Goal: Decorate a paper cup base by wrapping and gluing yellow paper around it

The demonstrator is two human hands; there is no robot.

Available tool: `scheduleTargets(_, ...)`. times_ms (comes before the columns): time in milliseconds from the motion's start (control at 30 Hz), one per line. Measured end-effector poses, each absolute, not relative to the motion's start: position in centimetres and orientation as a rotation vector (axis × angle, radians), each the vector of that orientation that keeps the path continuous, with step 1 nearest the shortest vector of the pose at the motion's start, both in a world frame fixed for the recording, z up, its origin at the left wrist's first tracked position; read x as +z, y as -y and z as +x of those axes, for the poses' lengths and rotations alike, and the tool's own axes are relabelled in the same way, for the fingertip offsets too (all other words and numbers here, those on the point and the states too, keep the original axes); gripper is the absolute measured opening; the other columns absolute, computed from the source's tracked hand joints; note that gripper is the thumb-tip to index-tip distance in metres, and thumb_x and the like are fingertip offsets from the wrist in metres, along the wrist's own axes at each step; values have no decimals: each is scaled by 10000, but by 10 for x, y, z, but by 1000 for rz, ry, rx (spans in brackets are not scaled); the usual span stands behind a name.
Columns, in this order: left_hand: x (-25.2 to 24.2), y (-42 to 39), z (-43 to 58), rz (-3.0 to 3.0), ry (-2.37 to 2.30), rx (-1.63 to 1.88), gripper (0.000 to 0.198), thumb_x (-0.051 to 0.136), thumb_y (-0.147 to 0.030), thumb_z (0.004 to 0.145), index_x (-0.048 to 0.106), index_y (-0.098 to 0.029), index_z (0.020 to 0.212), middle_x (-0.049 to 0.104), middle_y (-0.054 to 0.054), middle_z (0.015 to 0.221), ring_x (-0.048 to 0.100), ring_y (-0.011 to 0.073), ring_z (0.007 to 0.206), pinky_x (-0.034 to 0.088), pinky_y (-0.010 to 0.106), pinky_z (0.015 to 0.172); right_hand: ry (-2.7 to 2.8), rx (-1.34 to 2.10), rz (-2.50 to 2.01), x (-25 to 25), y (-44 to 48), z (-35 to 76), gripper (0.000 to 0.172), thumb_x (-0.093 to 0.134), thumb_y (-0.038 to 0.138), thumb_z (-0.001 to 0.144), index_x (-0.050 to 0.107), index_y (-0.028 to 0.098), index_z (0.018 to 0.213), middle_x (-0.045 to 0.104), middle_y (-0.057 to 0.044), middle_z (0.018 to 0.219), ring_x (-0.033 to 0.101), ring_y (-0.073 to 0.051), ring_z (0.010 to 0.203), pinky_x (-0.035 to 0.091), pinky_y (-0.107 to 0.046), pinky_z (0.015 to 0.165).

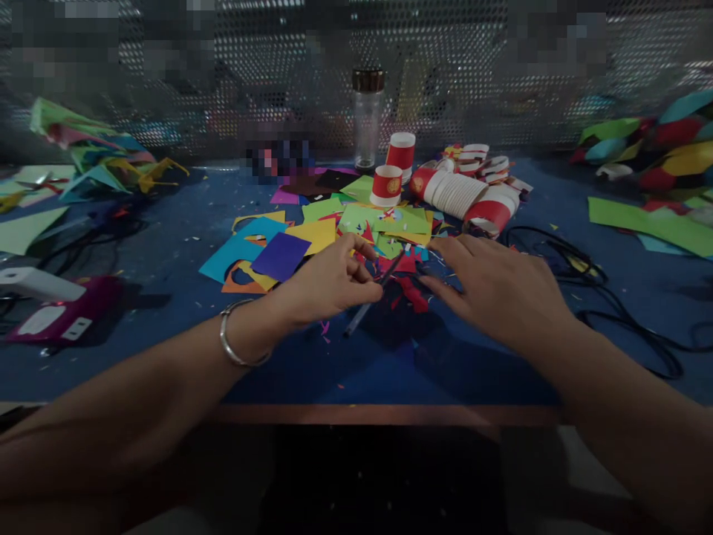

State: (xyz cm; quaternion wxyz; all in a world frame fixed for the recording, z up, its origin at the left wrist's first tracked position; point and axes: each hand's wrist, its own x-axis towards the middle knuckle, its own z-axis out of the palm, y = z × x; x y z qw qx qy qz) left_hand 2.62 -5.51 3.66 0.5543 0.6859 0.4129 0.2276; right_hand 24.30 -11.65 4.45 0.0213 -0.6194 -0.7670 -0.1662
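My left hand [334, 281], a silver bangle at its wrist, hovers over the middle of the table with fingers loosely curled and a gap between forefinger and thumb. Just by the thumb tip is a dark, slim pen [363, 313], lying slantwise; whether the thumb touches it, I cannot tell. Opposite, my right hand [490, 286] is open, fingers stretched towards the scraps and nothing visible in it. Between both hands lie small red paper scraps [413, 296]. A purple paper square [281, 256] and a blue sheet with cut-outs [231, 256] are left of my left hand.
Red-and-white paper cups [386, 187] stand behind the scraps, beside a stack of cups [454, 192] on its side. A clear bottle [368, 126] is at the back. Black cables [629, 334] coil at right. A magenta power strip [67, 316] with a white plug is at left.
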Motion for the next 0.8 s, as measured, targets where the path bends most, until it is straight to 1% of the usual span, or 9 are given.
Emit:
scheduleTargets(67, 34, 57, 37, 1545, -930, 512, 411, 696, -124, 691, 478, -203, 1030, 552, -108, 633, 447, 64, 530, 308, 207, 497, 2451, -509, -1690, 40, 119, 241, 372, 511, 325, 1027, 667, 168, 1326, 767, -144, 1091, 706, -291, 949, 366, -313, 580)
scheduleTargets(167, 32, 61, 50, 1439, -805, 527, 413, 689, -82, 697, 466, -206, 1022, 556, -106, 636, 474, 60, 537, 335, 199, 507, 2577, -444, -1432, 34, 119, 241, 357, 486, 175, 983, 705, 194, 1265, 774, -108, 1033, 699, -249, 920, 378, -299, 592)
scheduleTargets(300, 31, 63, 53, 1356, -726, 693, 454, 753, -172, 792, 434, -208, 1113, 617, -80, 676, 569, 84, 573, 450, 217, 572, 2457, -398, -1521, 34, 117, 247, 367, 411, 196, 1018, 760, 201, 1132, 775, -112, 942, 705, -248, 902, 452, -313, 662)
scheduleTargets(367, 30, 63, 49, 1436, -745, 788, 376, 753, -217, 833, 482, -198, 1092, 632, -59, 727, 601, 91, 625, 482, 226, 620, 2370, -379, -1575, 35, 116, 250, 382, 399, 241, 1041, 771, 195, 1117, 786, -121, 959, 722, -255, 903, 505, -335, 730)
scheduleTargets(433, 29, 63, 43, 1569, -769, 817, 219, 719, -238, 873, 556, -185, 1008, 638, -38, 780, 608, 90, 666, 486, 223, 641, 2327, -352, -1574, 35, 115, 251, 378, 411, 263, 1049, 776, 187, 1115, 798, -122, 976, 739, -257, 904, 536, -350, 779)
scheduleTargets(533, 24, 68, 34, 1898, -752, 736, 62, 625, -238, 945, 645, -181, 931, 680, -10, 823, 634, 118, 724, 505, 248, 679, 2264, -282, -1542, 34, 115, 250, 345, 446, 277, 1045, 777, 196, 1097, 814, -108, 993, 758, -252, 902, 554, -344, 792)
scheduleTargets(667, 11, 83, 29, 2646, -452, 542, 184, 547, -191, 1003, 707, -136, 1076, 741, 108, 1071, 665, 230, 1038, 526, 370, 938, 2117, -42, -1536, 37, 116, 248, 235, 531, 306, 1002, 757, 241, 1014, 812, -38, 895, 755, -205, 756, 549, -300, 695)
scheduleTargets(700, 7, 87, 28, 2763, -395, 471, 201, 530, -188, 1013, 709, -130, 1083, 740, 120, 1077, 662, 240, 1053, 523, 378, 943, 2078, 27, -1564, 38, 117, 248, 212, 548, 313, 991, 746, 240, 996, 801, -24, 841, 747, -195, 712, 539, -291, 656)
scheduleTargets(800, 0, 99, 27, 2933, -301, 303, 310, 580, -219, 994, 663, -103, 1269, 712, 140, 1280, 642, 270, 1144, 526, 386, 941, 1976, 241, -1612, 42, 121, 247, 180, 563, 330, 972, 714, 235, 948, 760, -1, 721, 718, -178, 604, 505, -283, 566)
